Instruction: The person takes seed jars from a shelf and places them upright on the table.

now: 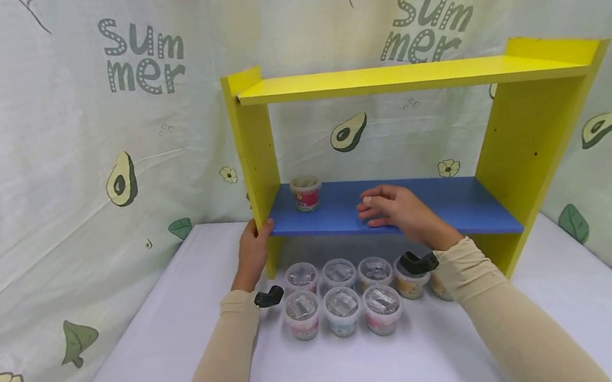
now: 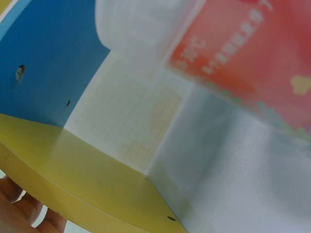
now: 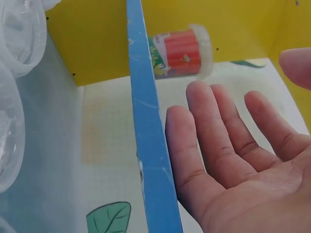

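Note:
My left hand [image 1: 253, 251] holds the front edge of the yellow side panel [image 1: 257, 152] of a small shelf unit, thumb by the corner of the blue board. In the left wrist view its fingers [image 2: 29, 208] show along the panel's outer face. My right hand [image 1: 402, 208] hovers at the front of the blue board [image 1: 337, 212], holding nothing; its fingers are loosely extended, palm turned to the left. On that board, near the left panel, one plastic cup [image 1: 306, 194] with a red label stands upright. It also shows beyond the right fingers as a red-labelled cup [image 3: 182, 53].
Several clear-topped cups [image 1: 343, 310] stand in two rows on the white table [image 1: 363, 375], the back row close to the blue board's underside. The right forearm partly covers the rightmost cup [image 1: 441, 288]. A yellow top board [image 1: 384, 77] spans the unit. Printed cloth [image 1: 162, 138] hangs behind.

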Demonstrator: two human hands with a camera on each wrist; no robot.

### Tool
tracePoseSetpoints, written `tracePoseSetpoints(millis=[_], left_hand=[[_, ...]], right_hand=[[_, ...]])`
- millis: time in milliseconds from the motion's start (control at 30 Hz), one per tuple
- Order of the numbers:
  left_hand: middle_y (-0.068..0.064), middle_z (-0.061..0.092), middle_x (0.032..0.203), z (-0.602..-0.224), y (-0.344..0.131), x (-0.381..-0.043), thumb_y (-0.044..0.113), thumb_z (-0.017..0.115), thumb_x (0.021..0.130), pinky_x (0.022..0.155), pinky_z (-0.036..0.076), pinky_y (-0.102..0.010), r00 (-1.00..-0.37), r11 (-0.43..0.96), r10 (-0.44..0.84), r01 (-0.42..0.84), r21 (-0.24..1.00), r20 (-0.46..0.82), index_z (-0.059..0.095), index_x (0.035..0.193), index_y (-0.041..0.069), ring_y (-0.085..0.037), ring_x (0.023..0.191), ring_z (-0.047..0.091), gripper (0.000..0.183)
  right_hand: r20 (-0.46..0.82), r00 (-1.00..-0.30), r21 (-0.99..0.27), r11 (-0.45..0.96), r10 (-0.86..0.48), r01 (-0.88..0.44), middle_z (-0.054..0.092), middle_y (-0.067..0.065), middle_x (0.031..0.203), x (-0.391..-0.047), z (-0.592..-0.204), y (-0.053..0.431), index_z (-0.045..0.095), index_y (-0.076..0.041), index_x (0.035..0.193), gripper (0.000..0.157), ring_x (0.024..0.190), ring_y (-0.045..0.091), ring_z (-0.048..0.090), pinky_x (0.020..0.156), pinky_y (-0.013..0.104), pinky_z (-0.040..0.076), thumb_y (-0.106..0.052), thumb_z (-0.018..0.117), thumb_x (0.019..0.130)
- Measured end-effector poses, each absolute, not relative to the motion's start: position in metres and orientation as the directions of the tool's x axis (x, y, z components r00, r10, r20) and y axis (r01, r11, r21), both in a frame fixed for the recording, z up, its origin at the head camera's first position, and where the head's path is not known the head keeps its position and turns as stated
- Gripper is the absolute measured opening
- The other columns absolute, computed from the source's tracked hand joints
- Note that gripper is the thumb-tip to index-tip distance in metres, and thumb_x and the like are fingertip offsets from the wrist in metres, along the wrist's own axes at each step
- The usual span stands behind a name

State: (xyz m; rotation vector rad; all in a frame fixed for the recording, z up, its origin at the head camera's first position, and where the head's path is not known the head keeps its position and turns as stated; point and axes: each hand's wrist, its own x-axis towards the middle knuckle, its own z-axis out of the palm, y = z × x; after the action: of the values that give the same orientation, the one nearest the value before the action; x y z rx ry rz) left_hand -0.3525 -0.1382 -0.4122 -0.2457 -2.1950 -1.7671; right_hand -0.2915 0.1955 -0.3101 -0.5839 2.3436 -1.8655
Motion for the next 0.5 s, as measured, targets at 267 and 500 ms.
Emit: tracePoseSetpoints(millis=[267, 500], left_hand=[[-0.015, 0.056, 0.121, -0.413, -0.133, -0.355, 0.056, 0.052, 0.098, 0.099, 0.041, -0.05, -0.935, 0.223, -0.061, 0.328, 0.918, 0.349, 0.051, 0.135, 0.006, -0.031, 0.108, 0.052, 0.062], [-0.015, 0.056, 0.124, -0.412, -0.133, -0.352, 0.056, 0.052, 0.098, 0.101, 0.041, -0.052, -0.937, 0.227, -0.083, 0.314, 0.922, 0.339, 0.05, 0.136, 0.006, -0.032, 0.111, 0.053, 0.063]], right_hand=[[0.141, -0.933, -0.962, 0.176, -0.33, -0.207, 0.052, 0.026, 0.139, -0.305, -0.307, 0.19, 0.04, 0.006, 0.146, 0.057, 0.124, 0.036, 0.057, 0.099, 0.048, 0.048, -0.028, 0.057, 0.103], [0.138, -0.936, -0.965, 0.17, -0.323, -0.201, 0.053, 0.025, 0.138, -0.322, -0.304, 0.174, 0.045, 0.006, 0.142, 0.056, 0.12, 0.033, 0.059, 0.096, 0.045, 0.051, -0.027, 0.063, 0.099]])
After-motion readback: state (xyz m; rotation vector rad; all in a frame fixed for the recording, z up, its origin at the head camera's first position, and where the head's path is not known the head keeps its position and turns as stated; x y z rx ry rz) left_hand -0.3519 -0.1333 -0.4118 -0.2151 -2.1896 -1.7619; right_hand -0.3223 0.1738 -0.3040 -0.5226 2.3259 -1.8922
